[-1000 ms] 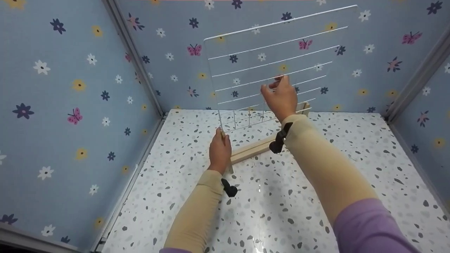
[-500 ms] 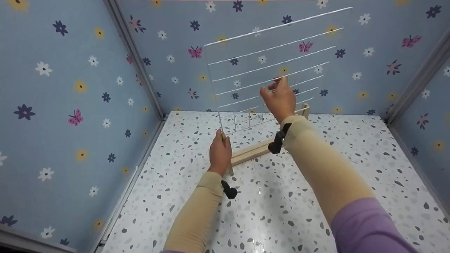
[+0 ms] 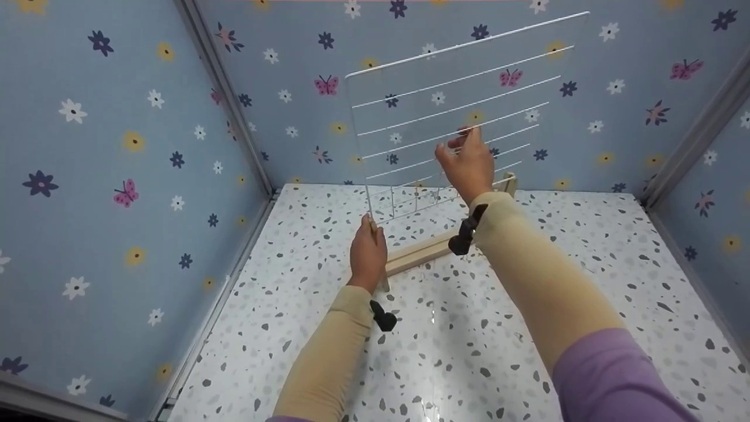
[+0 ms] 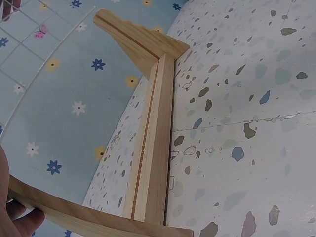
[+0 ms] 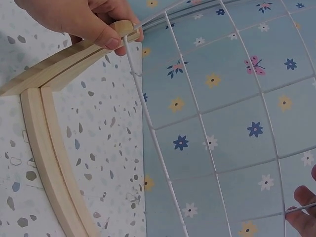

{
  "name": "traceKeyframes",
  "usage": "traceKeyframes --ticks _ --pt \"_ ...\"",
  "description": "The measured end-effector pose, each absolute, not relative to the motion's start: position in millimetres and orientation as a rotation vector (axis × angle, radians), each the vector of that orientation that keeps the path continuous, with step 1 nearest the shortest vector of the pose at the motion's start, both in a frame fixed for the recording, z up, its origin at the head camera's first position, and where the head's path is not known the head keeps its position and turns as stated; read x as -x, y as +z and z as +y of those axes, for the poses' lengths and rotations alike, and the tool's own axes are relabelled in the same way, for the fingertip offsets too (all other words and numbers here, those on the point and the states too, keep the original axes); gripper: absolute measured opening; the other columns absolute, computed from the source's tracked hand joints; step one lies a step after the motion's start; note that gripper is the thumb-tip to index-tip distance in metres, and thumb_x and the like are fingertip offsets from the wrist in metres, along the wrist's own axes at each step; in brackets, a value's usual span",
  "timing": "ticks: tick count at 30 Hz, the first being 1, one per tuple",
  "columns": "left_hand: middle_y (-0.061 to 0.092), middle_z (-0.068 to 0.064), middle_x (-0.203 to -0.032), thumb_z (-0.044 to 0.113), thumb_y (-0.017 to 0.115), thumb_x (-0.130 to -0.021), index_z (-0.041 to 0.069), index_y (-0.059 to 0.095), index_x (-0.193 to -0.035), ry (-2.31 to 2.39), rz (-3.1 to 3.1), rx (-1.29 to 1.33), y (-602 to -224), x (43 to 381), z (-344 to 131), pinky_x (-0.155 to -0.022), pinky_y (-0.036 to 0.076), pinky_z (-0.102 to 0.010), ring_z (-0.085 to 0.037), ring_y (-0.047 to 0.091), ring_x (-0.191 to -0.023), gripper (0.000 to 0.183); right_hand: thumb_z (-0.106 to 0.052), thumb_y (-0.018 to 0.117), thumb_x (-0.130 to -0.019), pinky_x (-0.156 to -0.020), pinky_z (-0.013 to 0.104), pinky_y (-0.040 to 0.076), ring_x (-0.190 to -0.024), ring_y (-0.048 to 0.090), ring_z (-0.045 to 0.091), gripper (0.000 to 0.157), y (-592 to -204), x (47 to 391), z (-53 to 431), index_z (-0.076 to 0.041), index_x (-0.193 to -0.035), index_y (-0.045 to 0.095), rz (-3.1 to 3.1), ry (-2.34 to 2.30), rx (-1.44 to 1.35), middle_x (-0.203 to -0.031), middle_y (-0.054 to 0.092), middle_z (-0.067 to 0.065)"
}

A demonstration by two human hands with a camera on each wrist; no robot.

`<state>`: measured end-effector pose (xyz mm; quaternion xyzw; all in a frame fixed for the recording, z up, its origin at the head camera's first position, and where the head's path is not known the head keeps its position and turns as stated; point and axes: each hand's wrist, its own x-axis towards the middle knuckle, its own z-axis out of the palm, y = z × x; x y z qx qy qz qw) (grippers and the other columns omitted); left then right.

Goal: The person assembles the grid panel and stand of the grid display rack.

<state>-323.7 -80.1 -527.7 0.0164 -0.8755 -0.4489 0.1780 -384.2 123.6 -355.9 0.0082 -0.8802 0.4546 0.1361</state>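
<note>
A white wire grid panel (image 3: 457,91) stands tilted upright over a pale wooden stand (image 3: 419,252). My left hand (image 3: 368,252) grips the near side piece (image 4: 74,210) of the stand, right where the panel's lower corner meets it. In the right wrist view, thumb and fingers of that left hand (image 5: 98,22) close round the wood's tip, beside the corner of the wire. My right hand (image 3: 470,161) pinches a wire partway up the panel, its fingertips (image 5: 301,195) curled at the wire in the right wrist view. The stand's grooved crossbar (image 4: 153,143) lies along the floor.
The stand's far side piece (image 4: 143,42) rises near the back wall. White speckled flooring (image 3: 486,351) spreads under and in front of the stand. Blue floral walls (image 3: 135,234) with grey metal corner rails (image 3: 228,99) enclose the left, back and right.
The panel's upper left corner has dropped a little and then shifted slightly right, while its upper right corner moved a bit left. Both hands keep their hold in nearly the same places.
</note>
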Motion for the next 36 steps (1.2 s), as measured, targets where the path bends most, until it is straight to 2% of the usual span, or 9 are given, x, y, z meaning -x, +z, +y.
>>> traceKeyframes --ticks 4,11,25,32,36 --pt "0.053 -0.018 -0.144 0.025 0.045 -0.11 -0.001 0.026 -0.158 -1.306 -2.495 -0.061 -528 323 -80 -0.105 0.048 -0.038 -0.026 0.054 -0.131 0.057 -0.043 0.061 -0.098 -0.095 0.037 0.051 -0.111 0.061 0.021 0.053 -358 386 125 -0.014 -0.139 0.043 -2.542 1.327 -0.036 -0.125 0.062 0.003" --pt "0.058 -0.016 -0.136 0.023 0.045 -0.11 -0.002 0.029 -0.157 -1.298 -2.48 -0.061 -527 323 -79 -0.103 0.049 -0.039 -0.026 0.058 -0.125 0.056 -0.043 0.061 -0.099 -0.096 0.034 0.051 -0.114 0.06 0.02 0.055 -359 390 125 -0.015 -0.141 0.042 -2.555 1.356 -0.016 -0.128 0.061 0.003" --pt "0.06 -0.016 -0.13 0.022 0.046 -0.11 -0.001 0.032 -0.156 -1.252 -2.477 -0.066 -528 322 -78 -0.101 0.05 -0.04 -0.027 0.06 -0.12 0.054 -0.042 0.06 -0.099 -0.099 0.033 0.051 -0.121 0.058 0.019 0.057 -363 397 129 -0.014 -0.144 0.039 -2.562 1.354 -0.041 -0.131 0.06 0.002" --pt "0.053 -0.017 -0.145 0.023 0.044 -0.11 -0.001 0.028 -0.158 -1.24 -2.487 -0.053 -528 321 -78 -0.108 0.045 -0.039 -0.027 0.052 -0.133 0.056 -0.04 0.061 -0.1 -0.097 0.035 0.051 -0.118 0.06 0.019 0.054 -368 398 132 -0.012 -0.141 0.04 -2.528 1.354 -0.078 -0.129 0.061 0.004" --pt "0.054 -0.017 -0.143 0.022 0.045 -0.11 0.0 0.03 -0.157 -1.224 -2.493 -0.078 -527 320 -78 -0.107 0.046 -0.04 -0.028 0.053 -0.132 0.055 -0.04 0.062 -0.099 -0.097 0.036 0.052 -0.118 0.061 0.019 0.055 -370 399 131 -0.011 -0.14 0.04 -2.521 1.363 -0.09 -0.129 0.062 0.005"
